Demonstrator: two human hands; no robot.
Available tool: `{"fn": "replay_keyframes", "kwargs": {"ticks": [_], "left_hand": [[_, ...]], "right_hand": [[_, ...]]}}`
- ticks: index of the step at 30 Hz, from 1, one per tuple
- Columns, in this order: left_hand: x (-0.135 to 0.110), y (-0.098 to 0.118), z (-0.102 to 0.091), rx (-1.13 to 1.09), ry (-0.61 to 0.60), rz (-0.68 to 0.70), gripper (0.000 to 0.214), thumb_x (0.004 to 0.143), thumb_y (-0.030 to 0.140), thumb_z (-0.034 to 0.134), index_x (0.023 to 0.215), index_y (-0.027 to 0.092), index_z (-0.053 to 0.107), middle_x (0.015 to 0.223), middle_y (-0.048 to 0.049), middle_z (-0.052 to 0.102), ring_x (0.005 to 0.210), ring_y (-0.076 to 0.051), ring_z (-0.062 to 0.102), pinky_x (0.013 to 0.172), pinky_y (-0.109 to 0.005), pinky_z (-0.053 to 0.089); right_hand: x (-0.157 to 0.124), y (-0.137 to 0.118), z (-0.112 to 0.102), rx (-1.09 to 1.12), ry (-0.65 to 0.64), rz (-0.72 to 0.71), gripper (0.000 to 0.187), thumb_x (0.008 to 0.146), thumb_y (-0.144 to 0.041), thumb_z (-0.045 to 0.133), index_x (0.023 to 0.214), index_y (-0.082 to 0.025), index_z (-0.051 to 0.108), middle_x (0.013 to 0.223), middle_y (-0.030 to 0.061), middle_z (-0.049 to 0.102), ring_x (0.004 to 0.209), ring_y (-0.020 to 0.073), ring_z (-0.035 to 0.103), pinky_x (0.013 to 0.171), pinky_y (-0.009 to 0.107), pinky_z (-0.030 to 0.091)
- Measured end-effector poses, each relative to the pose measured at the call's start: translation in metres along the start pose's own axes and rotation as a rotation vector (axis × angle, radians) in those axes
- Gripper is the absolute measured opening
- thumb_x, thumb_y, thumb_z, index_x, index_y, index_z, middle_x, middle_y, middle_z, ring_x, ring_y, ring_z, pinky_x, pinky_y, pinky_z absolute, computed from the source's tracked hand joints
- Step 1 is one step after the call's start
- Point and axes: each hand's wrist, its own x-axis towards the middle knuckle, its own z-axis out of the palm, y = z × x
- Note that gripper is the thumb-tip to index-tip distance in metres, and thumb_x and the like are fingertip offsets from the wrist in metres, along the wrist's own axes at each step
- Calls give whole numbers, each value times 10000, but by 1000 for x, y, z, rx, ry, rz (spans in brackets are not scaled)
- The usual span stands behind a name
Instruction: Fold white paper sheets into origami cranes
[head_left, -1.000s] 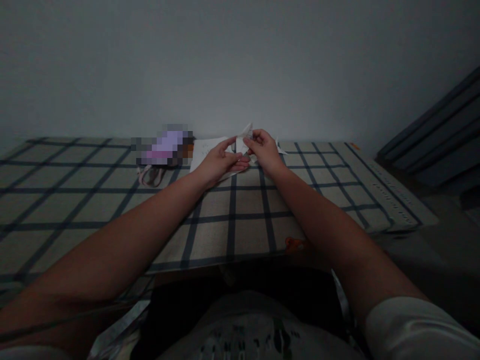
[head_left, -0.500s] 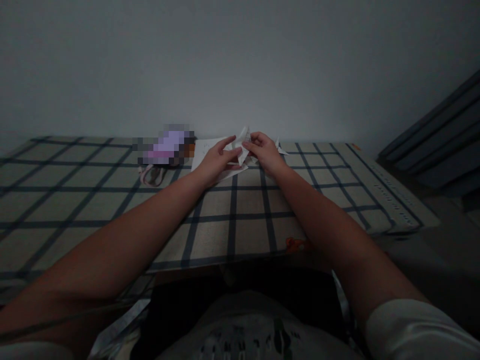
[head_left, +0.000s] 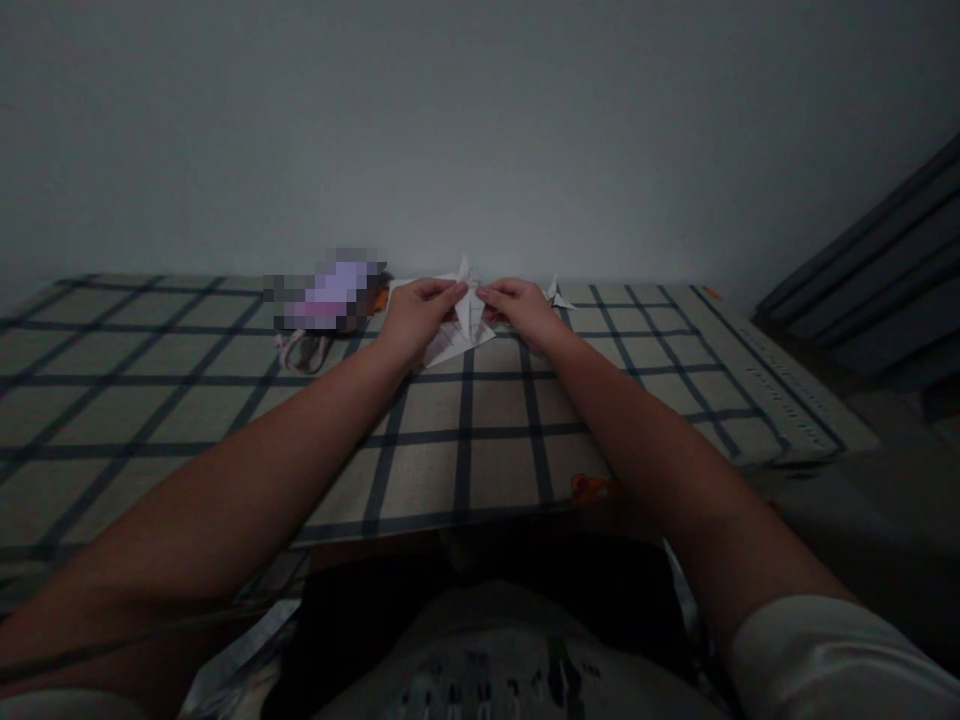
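A small folded white paper figure [head_left: 468, 305] stands between my two hands at the far middle of the checked cloth [head_left: 465, 440]. My left hand [head_left: 417, 317] pinches its left side with fingers curled together. My right hand [head_left: 517, 310] pinches its right side the same way. A flat white sheet of paper [head_left: 450, 345] lies under the hands. A second small folded paper piece [head_left: 556, 296] sits just right of my right hand, near the wall.
A blurred purple object [head_left: 328, 295] with a pinkish loop [head_left: 300, 350] lies left of my left hand. The wall runs close behind the bed. The cloth ends at the right edge [head_left: 795, 410], with dark slats [head_left: 877, 290] beyond it.
Both hands have turned the paper figure so it stands upright between them. My left hand rose from the sheet and closed on the figure's left side; my right hand shifted slightly right.
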Motion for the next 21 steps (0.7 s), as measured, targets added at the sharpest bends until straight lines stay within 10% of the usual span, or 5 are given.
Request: {"fn": "replay_keyframes", "kwargs": {"ticks": [21], "left_hand": [[-4, -2, 1, -84, -95, -93, 425, 651, 510, 851, 835, 142, 745, 838, -73, 729, 734, -153, 654, 706, -290, 566]], "right_hand": [[0, 2, -2, -130, 14, -102, 339, 859, -443, 696, 701, -186, 542, 633, -28, 599, 580, 80, 539, 573, 203, 438]]}}
